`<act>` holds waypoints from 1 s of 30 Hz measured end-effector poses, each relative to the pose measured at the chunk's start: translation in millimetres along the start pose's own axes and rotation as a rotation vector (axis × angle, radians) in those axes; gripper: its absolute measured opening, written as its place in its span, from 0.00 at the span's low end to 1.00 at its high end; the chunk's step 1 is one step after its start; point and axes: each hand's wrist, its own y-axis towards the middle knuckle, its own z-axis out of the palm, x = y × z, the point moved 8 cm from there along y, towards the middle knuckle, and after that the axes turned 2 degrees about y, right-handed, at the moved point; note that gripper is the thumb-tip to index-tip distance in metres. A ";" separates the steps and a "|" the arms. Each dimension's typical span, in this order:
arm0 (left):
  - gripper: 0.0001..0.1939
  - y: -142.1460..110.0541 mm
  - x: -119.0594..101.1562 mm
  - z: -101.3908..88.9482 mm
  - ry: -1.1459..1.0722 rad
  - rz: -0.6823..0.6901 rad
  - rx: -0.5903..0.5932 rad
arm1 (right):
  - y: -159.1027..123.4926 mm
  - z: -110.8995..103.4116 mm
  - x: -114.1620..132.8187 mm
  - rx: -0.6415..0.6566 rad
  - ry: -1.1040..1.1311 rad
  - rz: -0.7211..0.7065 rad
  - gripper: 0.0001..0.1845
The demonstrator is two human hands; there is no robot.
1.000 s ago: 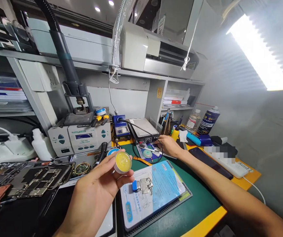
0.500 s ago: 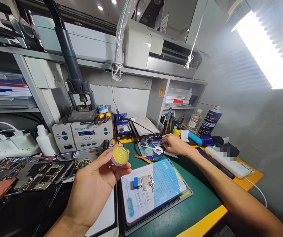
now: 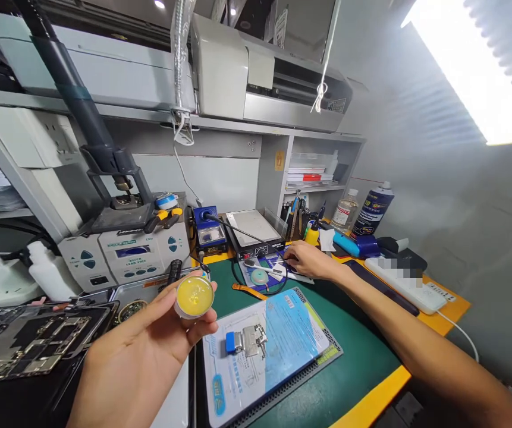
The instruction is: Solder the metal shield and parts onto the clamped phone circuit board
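Note:
My left hand (image 3: 148, 345) grips a small round tin of yellow paste (image 3: 195, 296), its open top facing me. To its right, a small metal circuit part with a blue connector end (image 3: 249, 340) lies on a blue and white printed pad (image 3: 295, 339). My right hand (image 3: 307, 260) is stretched to the back of the green mat, fingers curled downward beside the heating plate (image 3: 256, 232). Its fingertips are partly hidden, so what they pinch cannot be made out. Close by lie a soldering iron with a white handle (image 3: 282, 271) and a pale green round disc (image 3: 258, 276).
A grey rework station (image 3: 135, 255) and a blue soldering station (image 3: 210, 229) stand at the back left. Opened phone parts (image 3: 37, 339) lie far left. On the right are a spray can (image 3: 374, 211), a clear bottle (image 3: 345, 209) and a white power strip (image 3: 410, 285).
The view has swung to the right, so things sit further left. My left hand still holds the tin, now nearer the camera. My right hand stays by the heating plate, fingers still curled.

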 end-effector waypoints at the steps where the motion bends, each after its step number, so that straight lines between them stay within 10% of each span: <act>1: 0.12 0.3 1.9 -0.4 0.003 -0.017 0.004 | 0.1 0.4 -1.4 -0.004 0.004 -0.002 0.16; 12: 0.12 -12.0 10.4 14.8 0.022 -0.105 0.058 | -4.3 1.5 -5.1 -0.124 0.058 -0.048 0.15; 21: 0.16 -8.5 18.9 18.3 -0.022 -0.154 0.152 | -34.9 -76.8 3.8 -0.568 0.180 0.102 0.06; 30: 0.19 -13.2 25.1 21.7 -0.026 -0.207 0.176 | -83.1 -85.4 106.4 -0.660 0.353 -0.117 0.06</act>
